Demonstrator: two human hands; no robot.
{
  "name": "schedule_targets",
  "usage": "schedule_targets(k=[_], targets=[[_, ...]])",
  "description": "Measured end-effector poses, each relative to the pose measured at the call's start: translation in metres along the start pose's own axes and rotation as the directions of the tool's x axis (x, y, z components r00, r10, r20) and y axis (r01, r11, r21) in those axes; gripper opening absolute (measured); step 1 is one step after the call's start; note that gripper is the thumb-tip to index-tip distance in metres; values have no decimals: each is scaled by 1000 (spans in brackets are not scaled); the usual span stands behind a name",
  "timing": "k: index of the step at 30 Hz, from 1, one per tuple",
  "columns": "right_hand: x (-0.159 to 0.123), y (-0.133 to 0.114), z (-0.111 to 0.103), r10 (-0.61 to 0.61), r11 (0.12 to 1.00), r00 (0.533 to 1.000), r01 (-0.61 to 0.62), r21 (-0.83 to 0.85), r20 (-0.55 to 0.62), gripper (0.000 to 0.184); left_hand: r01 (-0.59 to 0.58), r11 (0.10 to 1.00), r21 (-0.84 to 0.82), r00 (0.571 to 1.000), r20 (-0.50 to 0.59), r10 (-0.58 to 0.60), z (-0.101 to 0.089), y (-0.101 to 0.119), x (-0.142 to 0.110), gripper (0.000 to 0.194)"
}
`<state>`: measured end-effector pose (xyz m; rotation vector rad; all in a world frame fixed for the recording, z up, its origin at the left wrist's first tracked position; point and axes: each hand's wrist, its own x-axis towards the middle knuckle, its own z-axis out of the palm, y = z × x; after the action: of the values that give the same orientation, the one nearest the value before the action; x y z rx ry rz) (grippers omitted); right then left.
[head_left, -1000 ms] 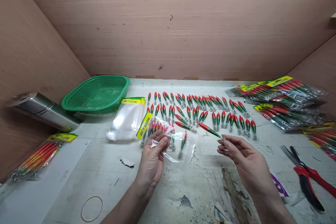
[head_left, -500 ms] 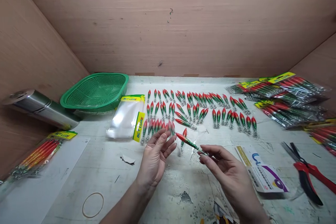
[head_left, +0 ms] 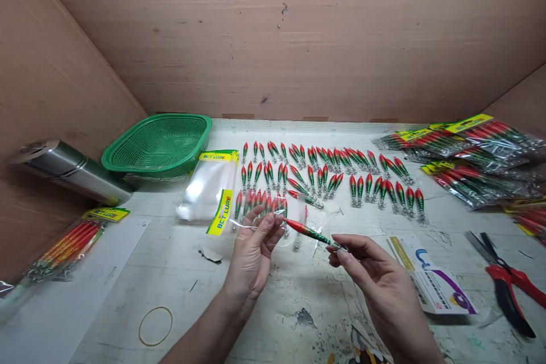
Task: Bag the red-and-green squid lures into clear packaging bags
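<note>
My left hand [head_left: 256,250] pinches a clear plastic bag [head_left: 294,205] whose yellow header reads BCT LURE. Between the thumb and fingers of my right hand [head_left: 371,284] is the hook end of a red and green squid lure [head_left: 309,231]. Its red tip points left and meets the bag close to my left fingers; whether it is inside the opening I cannot tell. Behind the hands, several rows of matching lures [head_left: 328,159] lie on the table, some seen through the bag. A stack of unfilled header bags [head_left: 205,190] lies left of them.
A green basket [head_left: 157,145] and a steel flask [head_left: 72,170] stand at the left, near a pack of orange lures [head_left: 70,244]. Filled lure packs [head_left: 464,142] pile up at the right. Red-handled pliers [head_left: 505,284], a printed card [head_left: 433,276] and a rubber band [head_left: 156,326] lie nearer me.
My right hand has moved left with the lure, bringing its tip to the bag. The bag has turned, its header swinging lower and left. The printed card has come into view.
</note>
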<state>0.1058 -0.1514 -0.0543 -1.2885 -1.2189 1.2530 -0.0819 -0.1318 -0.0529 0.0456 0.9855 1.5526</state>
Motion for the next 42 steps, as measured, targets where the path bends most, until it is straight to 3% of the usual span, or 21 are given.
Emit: schedule_targets(k=[4,8,10,12,15,18,22,28,36,39,42], targets=[[3,-2,0,-27,999,998,26,-19,-48,33,15,1000,-10,1000,5,-15,-1,-1,2,35],[5,-2,3,-44,995,998,48,-90,41,31,56,998,17,996,73,-57,-3,-3,-1,41],[7,-2,5,-131,979,988,141,-148,78,26,69,996,53,992,101,-74,-3,-5,-3,43],[9,-5,7,-276,920,953,300,-252,125,21,84,992,91,987,127,-96,-3,-6,-6,43],[13,-8,10,-486,734,852,520,-437,197,24,119,981,156,974,171,-146,-3,-9,-8,42],[18,-11,13,-569,592,780,607,-530,259,28,127,963,236,956,228,-182,-4,-11,-10,38],[22,-13,16,-575,539,754,640,-547,316,32,99,960,264,945,276,-174,-6,-10,-11,50],[28,-12,8,-521,531,759,646,-548,390,31,184,961,207,939,252,-235,-2,4,-6,52],[40,-21,3,-664,325,623,739,-590,413,27,246,922,299,903,275,-330,1,8,-7,55],[38,-19,13,-691,335,611,745,-577,387,26,231,938,258,891,330,-311,-1,1,-8,53],[34,-12,25,-715,378,619,734,-564,326,20,180,969,170,912,339,-229,-2,-6,-9,49]])
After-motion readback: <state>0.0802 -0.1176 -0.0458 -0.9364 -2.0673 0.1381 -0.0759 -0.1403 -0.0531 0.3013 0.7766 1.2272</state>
